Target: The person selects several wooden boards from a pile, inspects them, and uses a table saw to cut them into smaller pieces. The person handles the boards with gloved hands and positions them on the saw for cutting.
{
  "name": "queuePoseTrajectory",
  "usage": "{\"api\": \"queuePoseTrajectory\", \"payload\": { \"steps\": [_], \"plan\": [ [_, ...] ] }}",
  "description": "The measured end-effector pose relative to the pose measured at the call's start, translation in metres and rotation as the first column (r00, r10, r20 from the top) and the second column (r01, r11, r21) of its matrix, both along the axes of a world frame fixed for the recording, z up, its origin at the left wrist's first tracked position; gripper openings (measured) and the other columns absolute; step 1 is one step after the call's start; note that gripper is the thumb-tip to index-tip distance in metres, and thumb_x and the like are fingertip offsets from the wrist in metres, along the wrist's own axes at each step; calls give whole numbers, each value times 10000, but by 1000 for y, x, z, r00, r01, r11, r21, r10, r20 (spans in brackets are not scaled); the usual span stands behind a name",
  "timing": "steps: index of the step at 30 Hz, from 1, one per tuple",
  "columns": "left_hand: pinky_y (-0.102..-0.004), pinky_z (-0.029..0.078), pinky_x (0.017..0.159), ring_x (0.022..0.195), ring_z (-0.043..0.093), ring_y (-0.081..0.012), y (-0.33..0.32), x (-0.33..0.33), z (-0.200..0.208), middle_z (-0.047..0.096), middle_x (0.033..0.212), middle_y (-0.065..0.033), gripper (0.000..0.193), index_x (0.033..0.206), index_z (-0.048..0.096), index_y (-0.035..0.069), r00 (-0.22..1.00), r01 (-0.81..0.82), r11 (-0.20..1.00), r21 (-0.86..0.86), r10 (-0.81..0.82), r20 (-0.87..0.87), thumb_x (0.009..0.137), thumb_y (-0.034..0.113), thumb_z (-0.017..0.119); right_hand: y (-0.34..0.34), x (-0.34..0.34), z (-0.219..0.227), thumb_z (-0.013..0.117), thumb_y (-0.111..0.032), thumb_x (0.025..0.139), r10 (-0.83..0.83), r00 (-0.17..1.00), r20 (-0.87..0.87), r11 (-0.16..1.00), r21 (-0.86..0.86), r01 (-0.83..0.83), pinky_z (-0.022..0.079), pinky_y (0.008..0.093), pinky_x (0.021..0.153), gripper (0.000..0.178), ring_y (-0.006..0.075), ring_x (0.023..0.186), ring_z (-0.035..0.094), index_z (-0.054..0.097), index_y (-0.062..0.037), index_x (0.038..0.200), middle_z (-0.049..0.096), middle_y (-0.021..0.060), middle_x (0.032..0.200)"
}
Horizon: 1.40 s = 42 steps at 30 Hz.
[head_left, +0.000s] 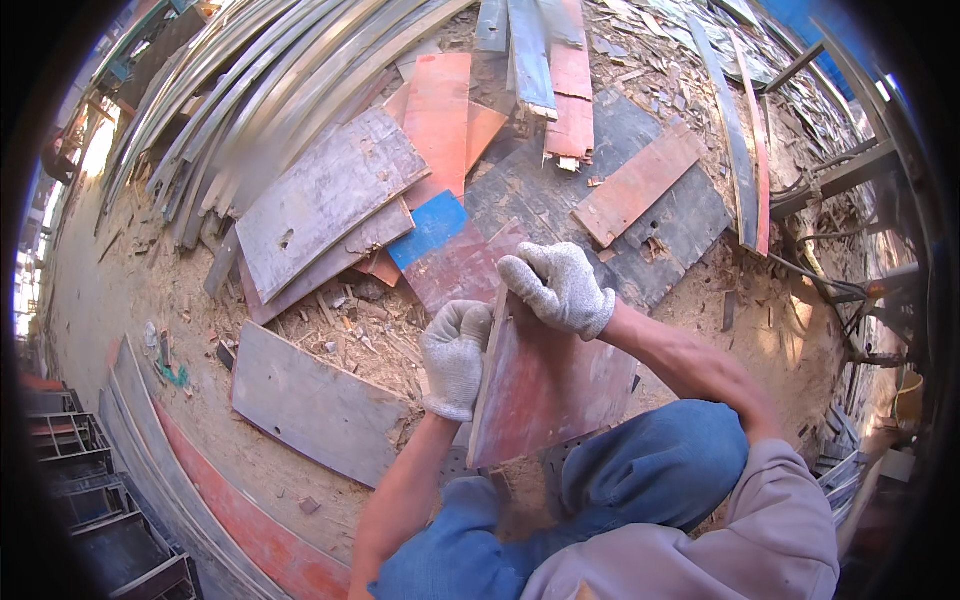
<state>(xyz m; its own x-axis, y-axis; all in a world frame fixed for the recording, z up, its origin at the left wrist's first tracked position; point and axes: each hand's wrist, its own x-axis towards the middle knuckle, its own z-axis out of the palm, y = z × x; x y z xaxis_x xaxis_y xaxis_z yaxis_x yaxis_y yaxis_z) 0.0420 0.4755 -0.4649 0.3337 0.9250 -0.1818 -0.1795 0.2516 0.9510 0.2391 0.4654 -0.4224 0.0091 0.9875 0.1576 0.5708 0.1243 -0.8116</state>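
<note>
A reddish, worn plywood board (pixel 565 385) stands tilted on edge in front of my knees. My right hand (pixel 562 290), in a pale grey knit glove, is closed over its upper corner. Against the board's left edge is my left hand (pixel 456 362), gloved the same way, with its fingers curled in at the edge; the fingertips are partly hidden. Beyond the board lies a dark red panel with a blue painted end (pixel 436 228). A grey board (pixel 315 405) lies on the ground left of my left hand.
Stacked grey boards (pixel 330 205) and an orange board (pixel 437 125) lie ahead. Long planks (pixel 290 75) fill the far left. A brown board (pixel 640 182) rests on dark sheets (pixel 690 225). Wood scraps litter the ground; metal framing (pixel 840 180) stands at right.
</note>
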Motion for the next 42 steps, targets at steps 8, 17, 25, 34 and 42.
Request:
{"api": "queuePoseTrajectory", "payload": {
  "steps": [8,17,25,34,42],
  "plan": [
    [-328,479,1066,1185,603,-175,7,-26,6,648,1336,-103,623,1370,618,-14,925,254,946,-203,-177,335,1079,533,564,8,1,-15,717,-531,957,131,984,123,948,-305,-88,560,469,868,549,406,997,732,673,-36,1190,740,248,1041],
    [-252,521,790,889,631,-62,8,-49,-43,732,995,21,326,1161,743,22,942,178,978,-112,-202,-268,1094,323,638,54,161,-101,753,-735,807,-606,573,552,417,-393,820,531,471,1034,1055,401,1247,660,477,71,1428,625,285,1371],
    [-251,517,771,832,614,-72,-19,-50,-93,714,948,21,259,1085,759,33,955,-10,886,-463,-129,-267,1051,285,713,87,178,-118,796,-790,709,-698,343,628,32,-452,892,439,635,1103,1442,430,1484,382,81,44,1642,284,241,1644],
    [-287,500,839,917,572,-72,-36,-49,-124,677,1034,36,355,1136,719,39,985,104,885,-454,-155,-77,1105,374,606,-53,229,-131,763,-354,738,-888,385,-252,460,-450,766,564,498,1019,897,373,1187,659,456,19,1494,614,252,1320],
    [-308,537,893,973,642,-116,-19,-28,-143,725,1084,-21,393,1225,725,-23,967,148,864,-481,-229,-113,1091,334,629,-168,130,-77,700,-371,964,-465,-100,-879,884,-468,1,588,465,999,586,334,1137,715,588,30,1377,692,217,1310]
  ]
}}
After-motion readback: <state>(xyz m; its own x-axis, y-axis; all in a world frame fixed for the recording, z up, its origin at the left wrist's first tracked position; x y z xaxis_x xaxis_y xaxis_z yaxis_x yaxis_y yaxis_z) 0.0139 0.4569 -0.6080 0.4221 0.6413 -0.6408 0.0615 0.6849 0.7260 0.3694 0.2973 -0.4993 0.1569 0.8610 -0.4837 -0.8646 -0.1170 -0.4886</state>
